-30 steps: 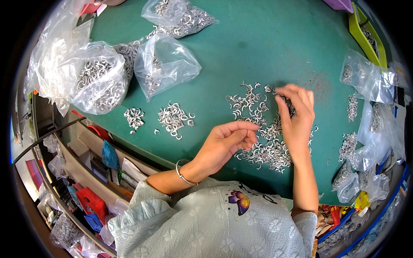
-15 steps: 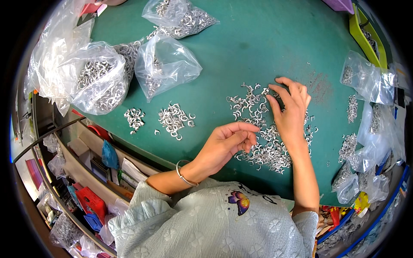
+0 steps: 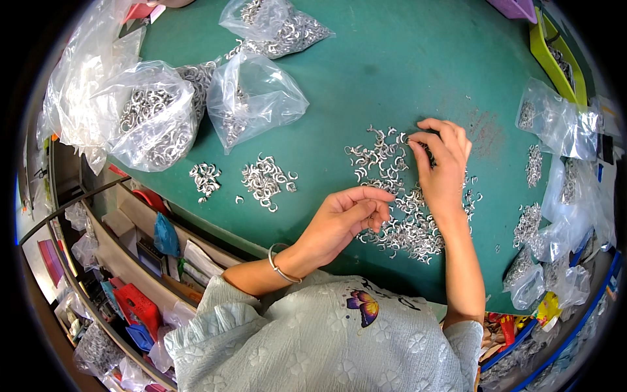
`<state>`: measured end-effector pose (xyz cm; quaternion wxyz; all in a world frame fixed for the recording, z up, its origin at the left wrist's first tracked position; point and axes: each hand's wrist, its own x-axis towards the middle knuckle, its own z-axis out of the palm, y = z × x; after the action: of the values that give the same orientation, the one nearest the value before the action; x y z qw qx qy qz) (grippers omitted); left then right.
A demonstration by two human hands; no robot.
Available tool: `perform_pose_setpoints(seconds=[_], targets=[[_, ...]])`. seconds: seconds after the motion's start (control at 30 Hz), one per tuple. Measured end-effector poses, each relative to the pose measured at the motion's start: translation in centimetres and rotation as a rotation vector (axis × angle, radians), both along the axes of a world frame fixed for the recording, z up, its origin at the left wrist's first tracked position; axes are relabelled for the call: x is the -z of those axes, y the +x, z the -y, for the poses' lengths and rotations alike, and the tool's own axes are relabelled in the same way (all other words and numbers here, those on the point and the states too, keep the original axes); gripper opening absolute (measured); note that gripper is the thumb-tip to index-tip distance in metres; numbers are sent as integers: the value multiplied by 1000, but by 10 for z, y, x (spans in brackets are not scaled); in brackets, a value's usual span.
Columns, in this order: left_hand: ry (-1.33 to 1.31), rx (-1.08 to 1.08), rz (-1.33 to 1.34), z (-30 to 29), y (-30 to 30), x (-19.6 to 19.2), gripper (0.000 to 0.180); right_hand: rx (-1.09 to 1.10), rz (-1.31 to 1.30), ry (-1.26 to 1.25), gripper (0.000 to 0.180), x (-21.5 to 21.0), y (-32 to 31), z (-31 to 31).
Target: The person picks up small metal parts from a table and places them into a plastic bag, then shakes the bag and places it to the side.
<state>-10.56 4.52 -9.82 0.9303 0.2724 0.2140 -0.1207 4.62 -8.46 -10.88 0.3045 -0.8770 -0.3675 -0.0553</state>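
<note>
A large pile of small silvery curved metal pieces point(image 3: 415, 228) lies spread on the green table. My right hand point(image 3: 444, 157) arches over the pile's far right part. Its thumb and forefinger close together at the pile's edge; anything between the tips is too small to make out. My left hand point(image 3: 349, 212), with a bangle point(image 3: 277, 264) on the wrist, hovers at the pile's near left side. Its forefinger points right across the pieces while the thumb and other fingers curl in, and what they hold, if anything, is hidden. Farther left lie a medium heap point(image 3: 264, 184) and a smaller heap point(image 3: 206, 179) of similar pieces.
Clear plastic bags of metal pieces point(image 3: 157, 124) crowd the far left, with another open bag point(image 3: 258, 98) beside them. A yellow-green bin point(image 3: 542, 55) stands far right, above more bags point(image 3: 562, 124) and small heaps point(image 3: 534, 165). Crammed drawers point(image 3: 163, 261) sit below the left edge.
My right thumb and forefinger have drawn closer together at the pile's edge. My left hand stays nearly where it was.
</note>
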Motion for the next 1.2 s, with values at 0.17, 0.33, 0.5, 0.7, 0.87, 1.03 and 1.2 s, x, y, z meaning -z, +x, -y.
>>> perform_pose_setpoints(seconds=[0.17,0.33,0.5,0.7,0.87,1.03,1.2], targets=[[-3,14,6,-1,0,-1,24,28,-257,36,10,-13,0,17],[-2,16,13,0,1,0,24,47,-94,-36,11,-17,-3,7],[8,15,17,1,2,-2,25,-16,12,-23,15,-2,-2,-5],[8,17,26,1,1,-1,25,-11,-26,28,9,-6,-2,0],[-36,-74,-94,9,6,-14,28,-235,-471,104,10,-44,-30,21],[-89,135,-25,11,-8,-4,26,-142,-516,127,12,-41,-39,37],[-71,184,39,18,-18,-1,26,6,-233,9,10,-21,-35,45]])
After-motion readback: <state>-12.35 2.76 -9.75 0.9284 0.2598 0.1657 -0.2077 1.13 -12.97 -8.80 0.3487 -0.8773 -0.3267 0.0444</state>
